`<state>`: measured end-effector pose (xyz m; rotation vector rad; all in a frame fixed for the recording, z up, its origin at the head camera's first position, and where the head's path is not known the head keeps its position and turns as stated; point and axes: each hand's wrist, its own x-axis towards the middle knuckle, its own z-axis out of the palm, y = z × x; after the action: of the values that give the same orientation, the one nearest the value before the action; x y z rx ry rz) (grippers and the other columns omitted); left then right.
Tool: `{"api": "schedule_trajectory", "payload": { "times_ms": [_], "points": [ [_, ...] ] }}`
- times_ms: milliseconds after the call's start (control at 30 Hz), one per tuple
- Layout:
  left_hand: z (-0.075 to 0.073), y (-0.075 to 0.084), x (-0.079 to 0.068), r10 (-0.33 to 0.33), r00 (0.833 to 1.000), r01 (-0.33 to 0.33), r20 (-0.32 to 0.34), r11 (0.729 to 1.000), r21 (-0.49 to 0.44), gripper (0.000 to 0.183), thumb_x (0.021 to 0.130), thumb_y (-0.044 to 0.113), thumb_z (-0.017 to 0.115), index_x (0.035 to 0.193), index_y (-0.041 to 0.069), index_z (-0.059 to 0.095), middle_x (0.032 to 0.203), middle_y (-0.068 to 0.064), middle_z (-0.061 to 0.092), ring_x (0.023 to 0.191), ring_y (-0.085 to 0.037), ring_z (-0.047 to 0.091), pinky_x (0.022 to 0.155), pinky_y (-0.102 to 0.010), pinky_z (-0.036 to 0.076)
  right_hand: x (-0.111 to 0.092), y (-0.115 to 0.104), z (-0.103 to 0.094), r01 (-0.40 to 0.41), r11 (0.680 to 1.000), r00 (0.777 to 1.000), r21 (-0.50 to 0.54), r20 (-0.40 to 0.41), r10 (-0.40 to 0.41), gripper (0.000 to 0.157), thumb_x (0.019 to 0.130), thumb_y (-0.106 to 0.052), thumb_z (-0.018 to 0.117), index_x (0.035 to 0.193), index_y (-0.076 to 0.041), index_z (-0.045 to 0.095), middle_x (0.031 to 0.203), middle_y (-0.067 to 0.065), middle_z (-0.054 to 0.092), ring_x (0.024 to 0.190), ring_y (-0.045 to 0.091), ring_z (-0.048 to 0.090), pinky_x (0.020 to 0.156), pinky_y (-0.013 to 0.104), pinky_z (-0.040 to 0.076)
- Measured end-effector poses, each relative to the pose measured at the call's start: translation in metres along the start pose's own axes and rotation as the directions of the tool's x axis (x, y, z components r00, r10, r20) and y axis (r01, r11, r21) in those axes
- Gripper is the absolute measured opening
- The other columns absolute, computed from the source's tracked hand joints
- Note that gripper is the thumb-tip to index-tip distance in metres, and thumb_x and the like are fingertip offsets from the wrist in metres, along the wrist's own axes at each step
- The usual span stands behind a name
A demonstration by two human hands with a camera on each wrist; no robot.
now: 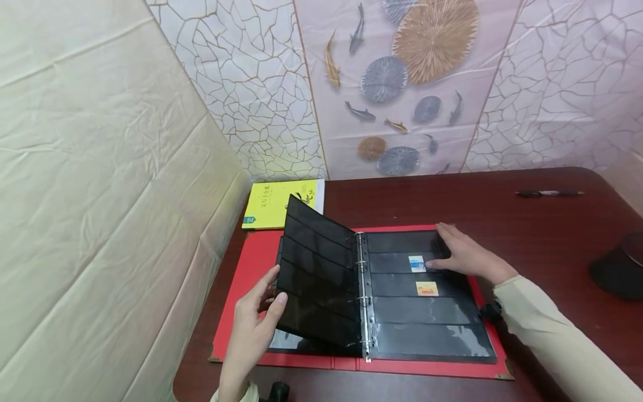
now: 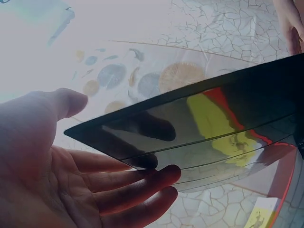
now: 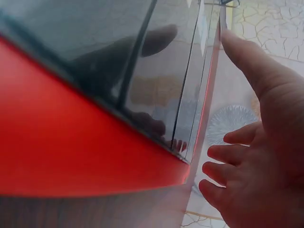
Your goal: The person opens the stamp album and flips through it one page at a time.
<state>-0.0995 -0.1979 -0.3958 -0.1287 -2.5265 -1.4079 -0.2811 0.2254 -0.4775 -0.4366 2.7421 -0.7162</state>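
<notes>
A red ring binder [image 1: 241, 279] lies spread on the table, with black pocket pages on its metal rings [image 1: 363, 301]. One black page [image 1: 321, 279] stands tilted up on the left side. My left hand [image 1: 253, 312] is at its outer edge; in the left wrist view the fingers [image 2: 142, 190] lie behind the page and the thumb is apart from it. On the right-hand page [image 1: 427, 340] are a blue-and-white stamp [image 1: 417, 263] and an orange-and-yellow stamp [image 1: 427, 288]. My right hand [image 1: 469, 257] is spread over this page's upper right, thumb tip beside the blue stamp.
A yellow book [image 1: 271, 204] lies behind the binder at the back left. A pen [image 1: 550, 193] is at the back right of the dark red table [image 1: 502, 201], and a dark object [image 1: 618, 273] stands at the right edge. Patterned cloth hangs behind.
</notes>
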Motion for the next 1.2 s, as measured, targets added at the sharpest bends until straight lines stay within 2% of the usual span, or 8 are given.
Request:
{"api": "schedule_trajectory", "payload": {
  "times_ms": [133,267,533,700,833,933,1067,1200],
  "points": [
    [-0.001,-0.003,-0.003,-0.066,0.998,0.066,-0.006,0.998,-0.008,0.053,0.101,0.023,0.065,0.150,0.008,0.054,0.142,-0.014,0.062,0.103,-0.020,0.070,0.087,-0.032,0.057,-0.001,0.005,0.001,-0.006,0.999,1.000,0.031,0.030,0.005,0.124,0.081,-0.047,0.086,0.160,0.011,0.011,0.163,0.040,0.012,0.151,0.058,0.009,0.116,0.074,0.017],
    [-0.001,-0.007,-0.004,-0.102,0.995,0.102,-0.020,0.995,0.001,0.054,0.101,0.024,0.066,0.151,0.008,0.053,0.144,-0.015,0.062,0.103,-0.021,0.071,0.087,-0.032,0.057,-0.001,0.007,0.001,-0.007,0.999,0.999,0.046,0.053,0.005,0.127,0.078,-0.046,0.088,0.161,0.010,0.010,0.165,0.038,0.010,0.152,0.057,0.005,0.116,0.074,0.016],
    [0.002,-0.021,-0.007,-0.167,0.984,0.170,-0.062,0.984,0.054,0.060,0.095,0.023,0.075,0.149,0.007,0.054,0.141,-0.015,0.063,0.098,-0.023,0.070,0.080,-0.035,0.056,0.003,0.010,0.002,-0.017,1.000,0.998,-0.006,0.064,0.017,0.125,0.076,-0.042,0.091,0.158,0.014,0.015,0.161,0.041,0.016,0.143,0.064,0.020,0.113,0.077,0.023],
    [0.006,-0.034,-0.009,-0.229,0.970,0.235,-0.084,0.969,0.072,0.063,0.092,0.023,0.080,0.148,0.007,0.056,0.139,-0.015,0.064,0.090,-0.020,0.069,0.075,-0.032,0.055,0.004,0.011,0.002,-0.020,1.000,0.997,0.010,0.073,0.020,0.124,0.076,-0.039,0.091,0.158,0.015,0.016,0.160,0.042,0.017,0.143,0.064,0.019,0.113,0.078,0.021],
    [0.007,-0.043,-0.010,-0.242,0.967,0.249,-0.078,0.964,0.096,0.064,0.091,0.024,0.080,0.147,0.003,0.056,0.144,-0.019,0.060,0.104,-0.029,0.070,0.086,-0.046,0.057,0.004,0.009,0.002,-0.033,0.999,0.996,0.009,0.078,0.032,0.125,0.075,-0.038,0.092,0.158,0.014,0.015,0.161,0.042,0.015,0.144,0.064,0.018,0.114,0.077,0.020],
    [0.008,-0.048,-0.010,-0.257,0.964,0.264,-0.075,0.958,0.113,0.064,0.090,0.020,0.080,0.147,0.002,0.056,0.147,-0.021,0.058,0.121,-0.040,0.065,0.097,-0.058,0.054,0.004,0.008,0.002,-0.036,0.999,0.996,0.008,0.078,0.035,0.125,0.074,-0.037,0.093,0.158,0.015,0.015,0.161,0.042,0.015,0.145,0.064,0.017,0.115,0.076,0.019],
    [0.010,-0.055,-0.009,-0.281,0.958,0.288,-0.064,0.946,0.151,0.065,0.089,0.016,0.081,0.146,0.000,0.055,0.148,-0.023,0.057,0.130,-0.045,0.058,0.103,-0.062,0.049,0.004,0.008,0.002,-0.036,0.999,0.996,0.016,0.077,0.034,0.126,0.074,-0.036,0.094,0.158,0.015,0.015,0.161,0.042,0.016,0.146,0.063,0.016,0.114,0.076,0.019],
    [0.013,-0.062,-0.008,-0.298,0.953,0.303,-0.054,0.938,0.168,0.067,0.088,0.014,0.081,0.146,-0.003,0.054,0.148,-0.026,0.056,0.135,-0.046,0.055,0.105,-0.061,0.048,0.007,0.009,0.001,-0.046,0.999,0.997,0.004,0.069,0.045,0.127,0.073,-0.037,0.094,0.158,0.014,0.015,0.161,0.042,0.018,0.145,0.060,0.022,0.114,0.074,0.025]
  ]
}}
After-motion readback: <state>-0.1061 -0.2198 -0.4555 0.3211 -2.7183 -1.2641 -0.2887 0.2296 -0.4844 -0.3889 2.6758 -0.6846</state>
